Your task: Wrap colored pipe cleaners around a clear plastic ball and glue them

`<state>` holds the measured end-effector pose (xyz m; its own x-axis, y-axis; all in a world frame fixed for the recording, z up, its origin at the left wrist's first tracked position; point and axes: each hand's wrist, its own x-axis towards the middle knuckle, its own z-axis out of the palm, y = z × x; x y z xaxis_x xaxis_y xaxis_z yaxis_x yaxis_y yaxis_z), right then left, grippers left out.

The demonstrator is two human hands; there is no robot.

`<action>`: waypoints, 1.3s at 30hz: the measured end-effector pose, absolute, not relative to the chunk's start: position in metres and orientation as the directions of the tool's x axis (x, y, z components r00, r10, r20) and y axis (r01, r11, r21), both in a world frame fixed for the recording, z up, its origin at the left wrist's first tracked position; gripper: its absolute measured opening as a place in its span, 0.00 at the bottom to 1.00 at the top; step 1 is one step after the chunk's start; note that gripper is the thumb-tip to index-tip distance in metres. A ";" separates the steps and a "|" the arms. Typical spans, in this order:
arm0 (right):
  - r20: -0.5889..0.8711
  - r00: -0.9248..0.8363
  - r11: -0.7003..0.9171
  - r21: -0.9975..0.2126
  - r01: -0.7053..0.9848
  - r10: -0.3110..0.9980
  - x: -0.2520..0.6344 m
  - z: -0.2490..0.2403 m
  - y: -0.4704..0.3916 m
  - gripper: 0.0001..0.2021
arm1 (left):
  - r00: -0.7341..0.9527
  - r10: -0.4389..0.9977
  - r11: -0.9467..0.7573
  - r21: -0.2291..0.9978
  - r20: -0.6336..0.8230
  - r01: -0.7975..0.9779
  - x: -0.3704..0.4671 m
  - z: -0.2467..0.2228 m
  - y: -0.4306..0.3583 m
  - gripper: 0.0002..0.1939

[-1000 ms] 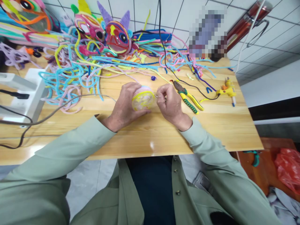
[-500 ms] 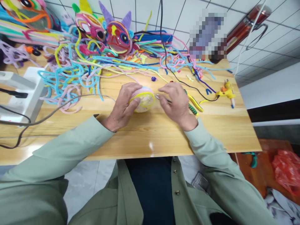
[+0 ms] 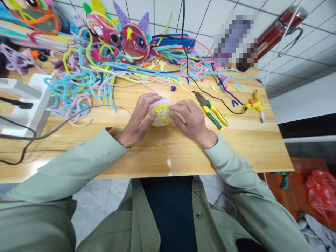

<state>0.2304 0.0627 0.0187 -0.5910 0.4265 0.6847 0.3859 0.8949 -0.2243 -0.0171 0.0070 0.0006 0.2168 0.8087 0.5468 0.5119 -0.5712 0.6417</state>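
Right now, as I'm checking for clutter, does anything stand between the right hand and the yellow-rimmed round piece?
Nothing visible: the right hand is at the round piece; the pliers lie right of the hand.

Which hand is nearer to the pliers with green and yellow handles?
The right hand: it is just to the left of the pliers. The left hand is farther left, beyond the round piece.

We've open tbl (image 3: 162, 154) along the near edge. Past R hand (image 3: 189, 119), pliers (image 3: 208, 106), blk cord (image 3: 184, 45) & glue gun (image 3: 257, 104) block us; far side, pipe-cleaner heap (image 3: 90, 75); far L, pwr strip (image 3: 39, 94).
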 end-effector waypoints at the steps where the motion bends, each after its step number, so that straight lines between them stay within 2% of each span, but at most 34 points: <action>1: 0.663 -0.579 0.870 -0.254 0.424 0.475 0.233 0.020 0.064 0.12 | 0.215 0.807 -0.572 0.642 0.549 0.511 -0.017 0.000 0.007 0.24; 4: 0.502 -0.527 0.711 -0.307 0.633 0.686 0.243 0.025 0.069 0.11 | 0.199 0.806 -0.573 0.649 0.558 0.501 -0.017 0.000 0.008 0.22; 7: 0.267 -0.503 0.563 -0.250 0.788 0.822 0.249 0.026 0.075 0.08 | 0.184 0.818 -0.555 0.663 0.546 0.502 -0.016 0.000 0.007 0.22; 10: 0.105 -0.496 0.507 -0.207 0.837 0.862 0.247 0.024 0.077 0.07 | 0.174 0.827 -0.542 0.675 0.535 0.501 -0.014 0.000 0.006 0.23; 13: 0.060 -0.476 0.477 -0.218 0.851 0.877 0.243 0.023 0.076 0.06 | 0.171 0.819 -0.550 0.666 0.548 0.504 -0.012 0.000 0.005 0.25; 17: 0.018 -0.439 0.426 -0.278 0.861 0.899 0.243 0.026 0.077 0.06 | 0.163 0.807 -0.559 0.646 0.567 0.520 -0.010 -0.001 0.007 0.32; 21: -0.082 -0.376 0.322 -0.373 0.870 0.923 0.245 0.033 0.079 0.02 | 0.158 0.808 -0.551 0.635 0.567 0.542 -0.010 -0.004 0.008 0.34; 26: -0.082 -0.363 0.307 -0.380 0.872 0.928 0.246 0.036 0.080 0.03 | 0.156 0.819 -0.534 0.634 0.552 0.559 -0.010 -0.003 0.008 0.35; 30: -0.056 -0.295 0.262 -0.320 0.910 0.954 0.246 0.035 0.078 0.07 | 0.159 0.813 -0.543 0.633 0.560 0.552 -0.010 -0.002 0.008 0.34; 34: -0.041 -0.288 0.262 -0.312 0.913 0.957 0.252 0.028 0.081 0.09 | 0.159 0.811 -0.545 0.628 0.564 0.555 -0.011 -0.004 0.009 0.39; 37: 0.059 -0.309 0.302 -0.442 0.844 0.949 0.258 0.022 0.087 0.09 | 0.157 0.801 -0.554 0.618 0.577 0.558 -0.011 -0.007 0.009 0.41; 39: 0.138 -0.311 0.325 -0.632 0.703 0.940 0.260 0.024 0.087 0.10 | 0.152 0.794 -0.560 0.610 0.589 0.561 -0.010 -0.007 0.009 0.41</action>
<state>0.2605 0.0872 0.0245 -0.3112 0.9403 0.1379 0.7034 0.3254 -0.6319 -0.0105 0.0088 -0.0069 0.1520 0.7940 0.5886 0.5606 -0.5597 0.6103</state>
